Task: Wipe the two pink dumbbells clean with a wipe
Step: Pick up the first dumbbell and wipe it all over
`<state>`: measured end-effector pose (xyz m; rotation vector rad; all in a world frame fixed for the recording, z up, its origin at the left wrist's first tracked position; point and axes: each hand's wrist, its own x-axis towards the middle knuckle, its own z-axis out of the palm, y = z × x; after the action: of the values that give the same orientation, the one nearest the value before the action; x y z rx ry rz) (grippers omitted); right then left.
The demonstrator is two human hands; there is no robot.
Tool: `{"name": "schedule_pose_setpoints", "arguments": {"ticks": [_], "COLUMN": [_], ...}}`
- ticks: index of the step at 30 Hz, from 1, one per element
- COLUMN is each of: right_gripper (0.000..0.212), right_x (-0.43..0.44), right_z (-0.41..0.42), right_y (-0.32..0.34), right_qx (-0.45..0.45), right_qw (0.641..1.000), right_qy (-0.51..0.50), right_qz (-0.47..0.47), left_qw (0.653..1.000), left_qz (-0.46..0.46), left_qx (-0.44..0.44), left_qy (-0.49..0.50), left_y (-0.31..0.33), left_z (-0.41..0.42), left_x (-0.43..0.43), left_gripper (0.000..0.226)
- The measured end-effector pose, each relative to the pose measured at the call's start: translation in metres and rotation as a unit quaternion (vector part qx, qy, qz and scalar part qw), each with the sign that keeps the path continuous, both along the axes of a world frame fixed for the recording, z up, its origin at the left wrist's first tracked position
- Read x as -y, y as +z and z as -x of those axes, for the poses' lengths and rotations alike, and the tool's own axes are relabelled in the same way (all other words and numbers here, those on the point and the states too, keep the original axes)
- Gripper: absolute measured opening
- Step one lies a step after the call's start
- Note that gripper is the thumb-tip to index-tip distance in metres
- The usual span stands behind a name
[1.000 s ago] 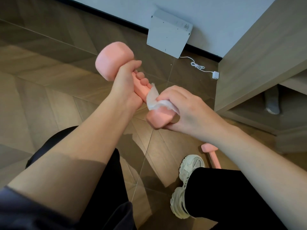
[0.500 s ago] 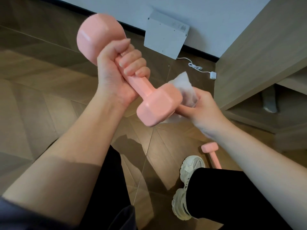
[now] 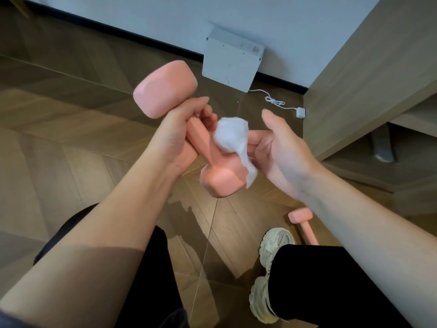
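Observation:
My left hand (image 3: 175, 140) grips the handle of a pink dumbbell (image 3: 165, 91) just below its upper head and holds it tilted in the air over the wooden floor. A crumpled white wipe (image 3: 230, 134) lies against the handle where it meets the lower head. My right hand (image 3: 279, 152), palm towards me, cups the wipe from the right with curled fingers, thumb lifted clear. The second pink dumbbell (image 3: 303, 223) lies on the floor at the lower right, partly hidden by my right forearm and leg.
A pale sneaker (image 3: 267, 275) and black trouser legs fill the lower view. A white box (image 3: 231, 60) leans on the wall, with a white cable and plug (image 3: 300, 112) beside it. A wooden cabinet (image 3: 366, 79) stands at the right.
The dumbbell has been lowered and turned. My right hand has moved the wipe from behind the lower head up onto the handle's neck, with the thumb now lifted away.

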<state>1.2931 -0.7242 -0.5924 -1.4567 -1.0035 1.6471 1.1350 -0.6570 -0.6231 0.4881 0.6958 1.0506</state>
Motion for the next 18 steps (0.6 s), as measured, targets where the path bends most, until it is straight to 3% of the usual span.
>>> {"name": "schedule_pose_setpoints", "arguments": {"ticks": [2,3,5,6,8,11,18], "right_gripper": [0.061,0.046,0.014,0.010,0.013,0.007,0.021], "right_x": [-0.003,-0.004,-0.002,-0.001,0.000,0.002,0.006], "right_z": [-0.002,0.000,0.005,0.007,0.009,0.012,0.016], "right_y": [-0.001,-0.003,-0.007,-0.009,-0.015,-0.018,-0.024], "right_qx": [-0.032,-0.006,0.130,0.191,0.271,0.307,0.347], "right_qw": [0.999,0.999,0.990,0.977,0.952,0.932,0.914], "right_qy": [-0.032,-0.033,0.013,0.040,0.095,0.176,0.192], "right_qz": [0.017,0.000,-0.060,-0.082,-0.102,-0.082,-0.084], "left_qw": [1.000,1.000,0.999,0.999,0.999,0.999,0.994], "left_qz": [0.015,0.019,0.021,0.021,0.019,0.004,-0.029], "left_qx": [-0.005,-0.009,-0.019,-0.023,-0.026,-0.035,-0.073], "left_qy": [-0.008,-0.014,-0.024,-0.027,-0.033,-0.040,-0.072], "left_y": [-0.004,-0.006,-0.008,-0.008,-0.009,-0.011,-0.005], "left_z": [0.001,0.000,-0.003,-0.005,-0.008,-0.011,-0.022], "left_x": [0.000,0.000,0.002,0.003,0.004,0.004,0.018], "left_gripper": [0.043,0.041,0.035,0.031,0.023,0.018,0.021]}}
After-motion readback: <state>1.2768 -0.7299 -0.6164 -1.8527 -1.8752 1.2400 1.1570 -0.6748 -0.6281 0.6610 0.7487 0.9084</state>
